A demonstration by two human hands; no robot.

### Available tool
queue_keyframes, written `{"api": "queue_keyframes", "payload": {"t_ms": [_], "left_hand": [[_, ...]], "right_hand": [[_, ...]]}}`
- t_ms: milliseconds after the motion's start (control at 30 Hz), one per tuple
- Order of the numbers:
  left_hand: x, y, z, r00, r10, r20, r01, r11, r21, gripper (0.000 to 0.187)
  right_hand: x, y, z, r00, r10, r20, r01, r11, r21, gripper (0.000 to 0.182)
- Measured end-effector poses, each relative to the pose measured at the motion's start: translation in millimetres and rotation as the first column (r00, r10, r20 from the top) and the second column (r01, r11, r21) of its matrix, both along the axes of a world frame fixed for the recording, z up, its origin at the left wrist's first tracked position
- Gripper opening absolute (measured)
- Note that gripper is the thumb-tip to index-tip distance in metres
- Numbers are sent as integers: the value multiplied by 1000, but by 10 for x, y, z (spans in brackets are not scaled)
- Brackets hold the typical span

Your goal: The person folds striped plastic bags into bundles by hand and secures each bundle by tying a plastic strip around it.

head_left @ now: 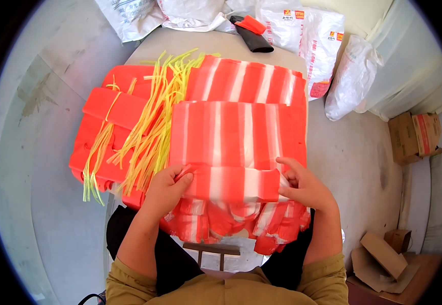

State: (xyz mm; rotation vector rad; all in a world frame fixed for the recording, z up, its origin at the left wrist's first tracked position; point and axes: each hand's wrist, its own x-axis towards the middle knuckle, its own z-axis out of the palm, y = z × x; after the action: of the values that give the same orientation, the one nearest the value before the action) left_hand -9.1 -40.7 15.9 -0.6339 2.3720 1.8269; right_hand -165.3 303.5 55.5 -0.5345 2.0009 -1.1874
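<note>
A red-and-white striped plastic bag lies on a pile of similar ones on the table, its near part folded over into a band. My left hand pinches the left end of that fold between thumb and fingers. At the fold's right end, my right hand holds the edge, with its index finger stretched out and the other fingers curled. Below the hands, crumpled ends of striped bags hang towards my lap. Another stack of striped bags lies flat just beyond.
Yellow plastic strips drape over red folded bundles at left. A black-and-red roll rests at the far table edge. White sacks stand behind. Cardboard boxes and an opened carton are at right.
</note>
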Motion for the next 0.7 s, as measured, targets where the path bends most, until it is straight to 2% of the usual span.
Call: {"api": "queue_keyframes", "payload": {"t_ms": [100,200,300,400,467,567,667,700], "left_hand": [[9,10,-27,1000,19,-16,-20,999,-48,17],[18,22,67,999,43,-1,-43,996,-76,21],[112,-52,139,1000,14,1,-14,999,-47,31],[256,-167,102,1000,-16,7,16,1000,-24,35],[295,-203,104,999,-9,53,11,999,-50,35],[308,-197,96,997,78,28,-79,995,67,32],[308,-193,135,993,111,44,-115,987,110,30],[326,-208,122,996,78,49,-82,993,90,32]], "right_hand": [[35,59,-51,999,-53,10,53,998,-23,58],[84,-6,-100,981,-182,-63,178,982,-61,42],[91,-39,-189,956,-185,-229,183,983,-32,26],[116,-115,-200,939,-215,-269,219,976,-17,17],[123,-120,-215,940,-249,-233,245,968,-44,16],[139,-131,-197,934,-298,-197,288,954,-77,16],[127,-133,-207,929,-318,-189,308,948,-79,19],[120,-124,-216,928,-320,-192,312,947,-75,21]]}}
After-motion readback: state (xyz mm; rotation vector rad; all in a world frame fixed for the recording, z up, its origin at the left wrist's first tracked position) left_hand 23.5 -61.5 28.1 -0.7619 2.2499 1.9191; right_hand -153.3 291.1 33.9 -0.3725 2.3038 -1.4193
